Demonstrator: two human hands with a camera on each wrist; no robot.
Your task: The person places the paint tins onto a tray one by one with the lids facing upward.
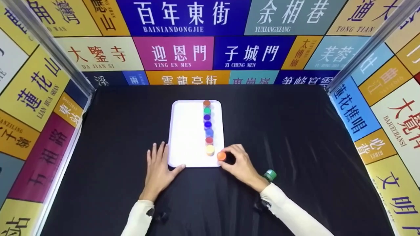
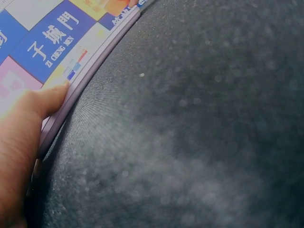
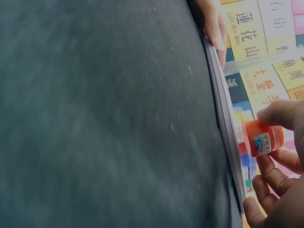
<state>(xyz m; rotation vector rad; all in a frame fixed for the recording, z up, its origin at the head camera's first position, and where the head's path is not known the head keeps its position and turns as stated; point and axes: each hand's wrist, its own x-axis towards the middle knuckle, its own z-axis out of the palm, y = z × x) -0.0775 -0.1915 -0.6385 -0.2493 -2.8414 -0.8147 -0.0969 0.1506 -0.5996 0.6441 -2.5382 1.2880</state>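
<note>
My right hand (image 1: 242, 164) pinches a small orange paint jar (image 1: 221, 156) between thumb and fingers, over the near right corner of a white tray (image 1: 187, 134). In the right wrist view the orange jar (image 3: 264, 138) has a printed label on its side. Several similar jars stand in a line along the tray's right side, from a brown-orange one (image 1: 206, 103) at the far end to a pale yellow one (image 1: 210, 150) nearest me. My left hand (image 1: 159, 173) lies at the tray's near left corner, fingers extended along the edge, thumb on the rim.
A green jar (image 1: 270, 175) lies on the black cloth (image 1: 295, 137) beside my right wrist. Panels with large printed characters (image 1: 183, 19) enclose the table at the back and both sides. Metal posts (image 1: 364, 46) stand at the back corners.
</note>
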